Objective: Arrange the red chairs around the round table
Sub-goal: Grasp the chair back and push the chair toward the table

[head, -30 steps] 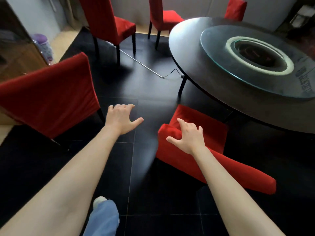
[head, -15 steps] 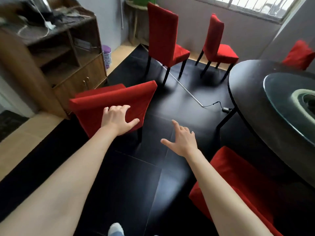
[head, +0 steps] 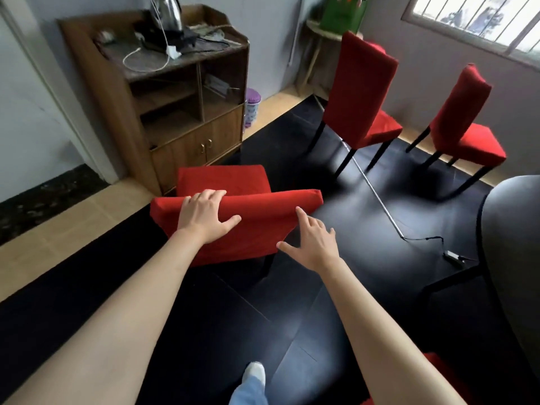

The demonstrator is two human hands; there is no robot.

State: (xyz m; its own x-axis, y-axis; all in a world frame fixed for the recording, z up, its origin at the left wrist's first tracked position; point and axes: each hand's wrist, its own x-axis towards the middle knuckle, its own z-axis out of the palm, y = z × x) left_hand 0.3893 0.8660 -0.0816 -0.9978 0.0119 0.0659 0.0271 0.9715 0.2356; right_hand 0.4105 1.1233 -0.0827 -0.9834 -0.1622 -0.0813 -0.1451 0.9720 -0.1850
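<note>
A red chair stands just in front of me, its backrest toward me and its seat pointing at the cabinet. My left hand grips the top edge of that backrest, fingers curled over it and thumb on the near face. Spread and holding nothing, my right hand hovers at the backrest's right end. Two more red chairs stand farther back by the window. The dark round table shows only its left rim at the right edge of the view.
A wooden cabinet with a kettle on top stands behind the near chair, a purple bin beside it. A metal rod with a cable lies across the black floor. Another red chair's corner shows at lower right. My foot is below.
My view has swung left, away from the table. My left hand has come onto the near chair's backrest top, and my right hand has reached up beside its right end.
</note>
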